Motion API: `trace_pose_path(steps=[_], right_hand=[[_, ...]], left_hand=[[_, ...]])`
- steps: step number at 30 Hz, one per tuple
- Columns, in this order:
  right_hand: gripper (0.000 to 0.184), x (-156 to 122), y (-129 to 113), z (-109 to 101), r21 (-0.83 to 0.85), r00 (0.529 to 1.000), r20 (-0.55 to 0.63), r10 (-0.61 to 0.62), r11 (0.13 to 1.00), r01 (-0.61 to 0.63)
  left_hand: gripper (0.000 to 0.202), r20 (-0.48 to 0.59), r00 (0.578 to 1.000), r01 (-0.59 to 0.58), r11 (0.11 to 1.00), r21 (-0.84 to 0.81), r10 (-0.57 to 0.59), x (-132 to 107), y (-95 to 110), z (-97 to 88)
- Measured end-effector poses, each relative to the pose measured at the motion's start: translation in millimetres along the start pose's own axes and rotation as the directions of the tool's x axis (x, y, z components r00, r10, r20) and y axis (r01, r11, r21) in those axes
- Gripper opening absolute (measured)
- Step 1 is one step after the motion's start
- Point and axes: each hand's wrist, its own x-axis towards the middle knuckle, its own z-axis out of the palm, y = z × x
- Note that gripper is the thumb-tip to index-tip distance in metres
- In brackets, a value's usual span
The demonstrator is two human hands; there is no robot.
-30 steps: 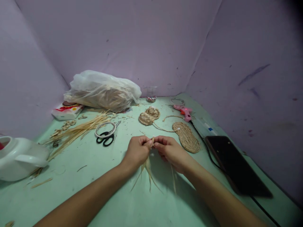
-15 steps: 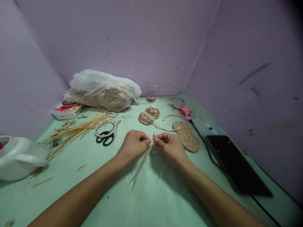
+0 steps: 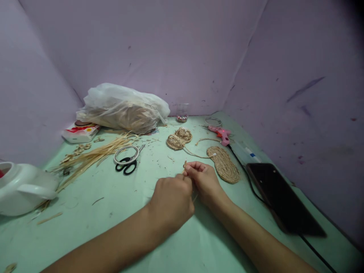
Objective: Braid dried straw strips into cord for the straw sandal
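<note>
My right hand (image 3: 204,179) pinches the top end of a few pale straw strands (image 3: 184,164) over the green table (image 3: 119,212). My left hand (image 3: 172,201) is closed in a fist just below and left of it, wrapped round the same strands, which are almost wholly hidden behind it. A short bit of straw shows between the two hands. An oval coiled straw mat (image 3: 223,164) lies just right of my right hand.
Black scissors (image 3: 126,165) with a white ring lie left of centre, beside a loose straw bundle (image 3: 91,157). A plastic bag of straw (image 3: 122,109) sits at the back. Coiled rope (image 3: 178,138), a pink glue gun (image 3: 221,133), a dark tablet (image 3: 281,197) and a white pot (image 3: 24,188) surround the hands.
My left hand has slid down along the strands towards me and now covers them. The hanging ends seen earlier are hidden. My right hand stays near the same spot.
</note>
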Motion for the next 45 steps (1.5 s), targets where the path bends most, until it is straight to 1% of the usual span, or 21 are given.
trace_pose_path(steps=[2, 3, 4, 5, 6, 8, 9, 10, 12, 16, 20, 23, 25, 28, 30, 34, 36, 39, 42, 44, 45], right_hand=[[0.014, 0, -2, 0, -0.030, 1.000, -0.006, -0.003, 1.000, 0.002], [0.014, -1, -3, 0, -0.044, 1.000, -0.006, 0.001, 0.999, -0.001], [0.014, -1, -3, 1, -0.055, 1.000, -0.001, 0.005, 0.998, -0.006], [0.014, -3, -3, 2, -0.061, 1.000, 0.011, 0.009, 0.998, -0.008], [0.015, -4, -3, 3, -0.058, 1.000, 0.027, 0.008, 0.998, -0.006], [0.016, -6, -2, 5, -0.025, 0.998, 0.069, -0.007, 1.000, 0.009], [0.016, -6, -1, 6, -0.009, 0.996, 0.090, -0.016, 1.000, 0.016], [0.016, -7, 0, 6, 0.001, 0.994, 0.107, -0.023, 1.000, 0.023], [0.015, -7, 0, 7, -0.003, 0.991, 0.130, -0.034, 0.999, 0.035], [0.013, -7, -1, 6, -0.046, 0.991, 0.129, -0.044, 0.998, 0.051], [0.012, -6, -1, 5, -0.099, 0.989, 0.134, -0.062, 0.992, 0.076], [0.013, -5, -4, 1, -0.243, 0.977, 0.169, -0.131, 0.955, 0.170], [0.015, -4, -7, -4, -0.409, 0.966, 0.200, -0.161, 0.882, 0.232], [0.019, -1, -14, -12, -0.582, 0.959, 0.231, -0.167, 0.766, 0.274], [0.020, -1, -16, -13, -0.627, 0.960, 0.223, -0.169, 0.729, 0.274], [0.021, -10, -14, -7, -0.680, 0.948, 0.196, -0.251, 0.662, 0.316], [0.020, -17, -11, -3, -0.720, 0.911, 0.227, -0.345, 0.570, 0.395], [0.019, -25, -3, 2, -0.775, 0.797, 0.361, -0.485, 0.319, 0.545], [0.018, -27, 6, 2, -0.803, 0.666, 0.489, -0.563, 0.008, 0.596], [0.018, -26, 11, 2, -0.793, 0.600, 0.555, -0.575, -0.148, 0.591], [0.018, -26, 13, 3, -0.779, 0.575, 0.585, -0.572, -0.199, 0.594]], left_hand=[[0.021, -0.110, 0.987, 0.092, 0.977, -0.191, -0.114, 8, -6, -12.7], [0.019, -0.155, 0.963, 0.162, 0.935, -0.315, -0.219, 12, -10, -18.9], [0.019, -0.115, 0.932, 0.261, 0.854, -0.450, -0.345, 16, -14, -24.0], [0.023, 0.011, 0.902, 0.362, 0.741, -0.566, -0.432, 20, -17, -27.3], [0.026, 0.175, 0.868, 0.456, 0.609, -0.648, -0.464, 23, -20, -28.6], [0.023, 0.464, 0.801, 0.592, 0.381, -0.710, -0.378, 26, -25, -25.9], [0.017, 0.545, 0.780, 0.624, 0.310, -0.717, -0.309, 27, -27, -22.9], [0.012, 0.582, 0.770, 0.637, 0.271, -0.722, -0.261, 27, -29, -19.7], [0.011, 0.585, 0.773, 0.633, 0.267, -0.726, -0.244, 28, -33, -14.3], [0.009, 0.499, 0.804, 0.593, 0.358, -0.721, -0.324, 29, -38, -9.6], [0.008, 0.380, 0.866, 0.493, 0.422, -0.761, -0.326, 29, -39, -5.6], [0.010, 0.292, 0.904, 0.415, 0.475, -0.776, -0.312, 28, -39, -3.2], [0.010, 0.237, 0.914, 0.383, 0.505, -0.774, -0.330, 27, -39, -2.8], [0.010, 0.192, 0.915, 0.367, 0.534, -0.761, -0.355, 27, -39, -1.8], [0.010, 0.176, 0.906, 0.375, 0.537, -0.755, -0.385, 28, -39, 0.8], [0.009, 0.145, 0.848, 0.423, 0.485, -0.765, -0.511, 29, -37, 10.3], [0.006, 0.158, 0.801, 0.434, 0.378, -0.818, -0.577, 29, -34, 14.5], [0.009, 0.200, 0.751, 0.403, 0.197, -0.894, -0.630, 30, -29, 17.1], [0.012, 0.222, 0.727, 0.398, 0.135, -0.908, -0.649, 31, -26, 15.6], [0.012, 0.262, 0.705, 0.411, 0.079, -0.908, -0.659, 32, -26, 14.1], [0.012, 0.286, 0.695, 0.416, 0.045, -0.908, -0.660, 32, -25, 13.8]])
